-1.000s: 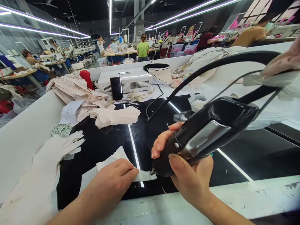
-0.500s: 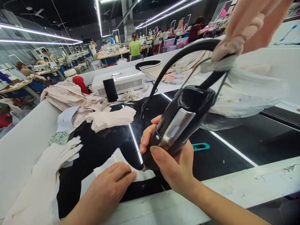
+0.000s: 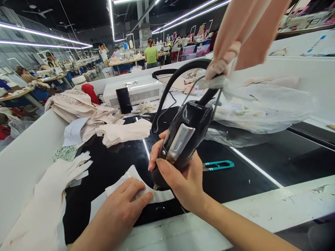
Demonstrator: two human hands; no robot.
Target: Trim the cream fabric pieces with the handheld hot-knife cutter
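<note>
My right hand (image 3: 185, 177) is wrapped round a black corded power tool (image 3: 183, 136) with a silver switch lever. The tool tilts, with its lower tip just over or touching the right part of a white fabric piece (image 3: 163, 197); exact contact I cannot tell. My left hand (image 3: 125, 198) presses on this fabric, fingers curled over it and thumb apart, with a slight bunch of cloth between them. From above, a knotted pink cloth strip (image 3: 222, 62) holds up the tool's cord. Teal thread snips (image 3: 220, 165) lie right of my right hand.
Cream fabric pieces are stacked at left (image 3: 49, 188) and behind (image 3: 125, 132). Green string (image 3: 65, 153), a phone (image 3: 124, 100) leaning on a vented white box (image 3: 141, 89), and a clear plastic bag (image 3: 272, 111) lie around the black work surface (image 3: 104, 167). Other people work in the background.
The tool and my right hand have moved a little left, and the hanging cloth strip has swung left with them. My left hand stays on the fabric, nearly unmoved.
</note>
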